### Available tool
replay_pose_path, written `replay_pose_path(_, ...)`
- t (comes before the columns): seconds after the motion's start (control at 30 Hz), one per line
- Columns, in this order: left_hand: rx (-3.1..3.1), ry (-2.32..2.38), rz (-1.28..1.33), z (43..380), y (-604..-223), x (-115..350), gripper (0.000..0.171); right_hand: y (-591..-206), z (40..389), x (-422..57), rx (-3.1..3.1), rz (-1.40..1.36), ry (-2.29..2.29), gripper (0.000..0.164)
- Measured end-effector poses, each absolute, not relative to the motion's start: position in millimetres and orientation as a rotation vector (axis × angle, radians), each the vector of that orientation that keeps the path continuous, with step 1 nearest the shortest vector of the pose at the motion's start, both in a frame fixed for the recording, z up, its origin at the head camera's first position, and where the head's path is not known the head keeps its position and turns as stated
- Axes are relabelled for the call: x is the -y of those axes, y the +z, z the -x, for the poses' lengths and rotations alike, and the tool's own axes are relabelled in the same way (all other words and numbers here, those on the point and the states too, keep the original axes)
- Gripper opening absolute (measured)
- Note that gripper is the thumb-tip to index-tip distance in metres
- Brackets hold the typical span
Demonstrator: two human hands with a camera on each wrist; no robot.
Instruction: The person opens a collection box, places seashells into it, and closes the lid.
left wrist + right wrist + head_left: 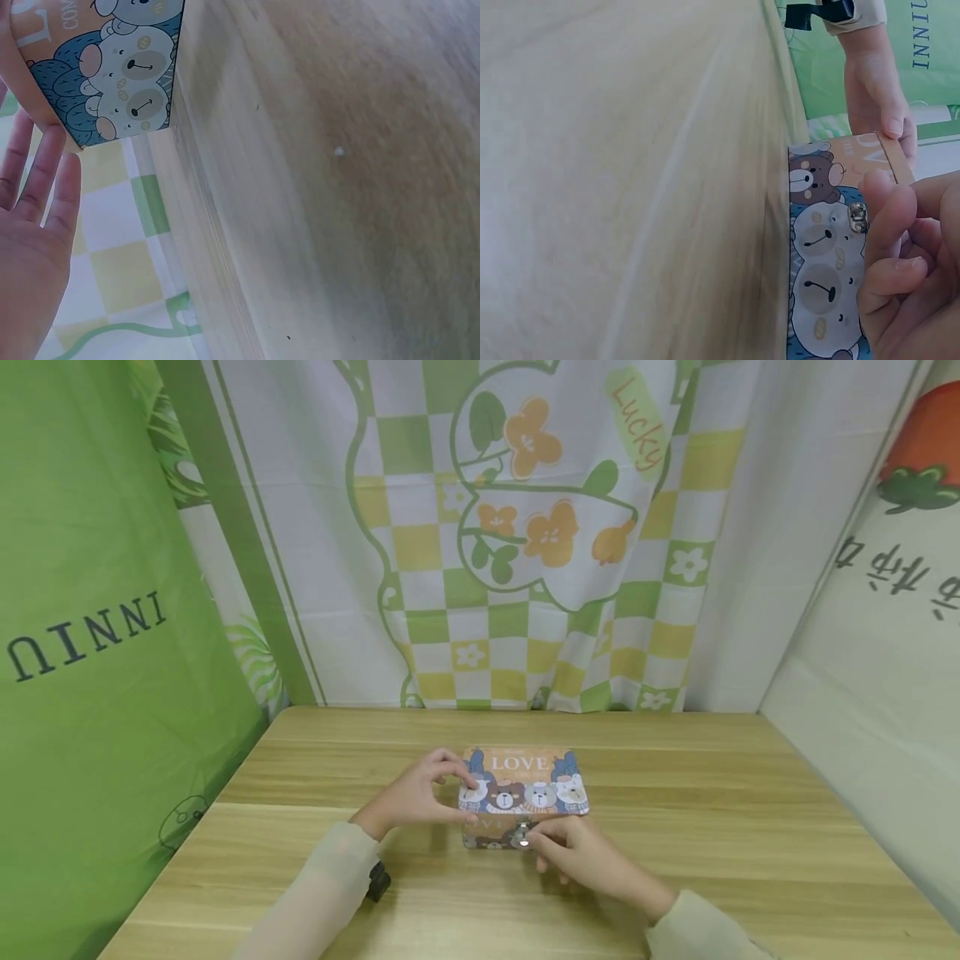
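Note:
A small rectangular box [522, 774] printed with bears and the word LOVE sits on the table, its lid down. At its left end, my left hand [423, 789] holds it, thumb at the front edge and fingers over the top and far side. The left wrist view shows the fingers of that hand [37, 217] along the box's end. A metal clasp [857, 217] is on the box's front face. My right hand [573, 852] has curled fingers right at the clasp; whether they pinch it or only touch it is hidden.
The box stands on a wood-grain table [712, 793]. A checked curtain [480, 635] hangs behind the far edge, with green fabric [112, 735] on the left and pale fabric [885, 710] on the right. A black device [378, 882] is at the left wrist.

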State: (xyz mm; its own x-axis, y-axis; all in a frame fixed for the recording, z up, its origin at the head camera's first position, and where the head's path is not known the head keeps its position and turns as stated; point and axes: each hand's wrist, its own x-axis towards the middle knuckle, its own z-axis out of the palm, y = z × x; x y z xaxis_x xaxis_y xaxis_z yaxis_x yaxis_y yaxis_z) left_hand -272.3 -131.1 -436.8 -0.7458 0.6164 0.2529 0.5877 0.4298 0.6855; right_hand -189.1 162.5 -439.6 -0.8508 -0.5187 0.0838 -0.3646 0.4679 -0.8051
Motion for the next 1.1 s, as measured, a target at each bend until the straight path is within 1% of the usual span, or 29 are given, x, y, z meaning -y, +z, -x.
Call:
replay_pose_path(0.23,-2.613,1.230,-1.148,271,-438,130,0.036,-450,188,-161,-2.454,0.725,-1.380,0.030)
replay_pose_path(0.43,-2.606,1.248,-1.155,271,-439,130,0.035,-454,187,-158,-2.405,0.676,-1.440,0.029)
replay_pose_path(1.1,-2.611,1.280,-1.132,271,-442,131,0.036,-463,187,-151,-2.374,0.507,-1.510,0.037)
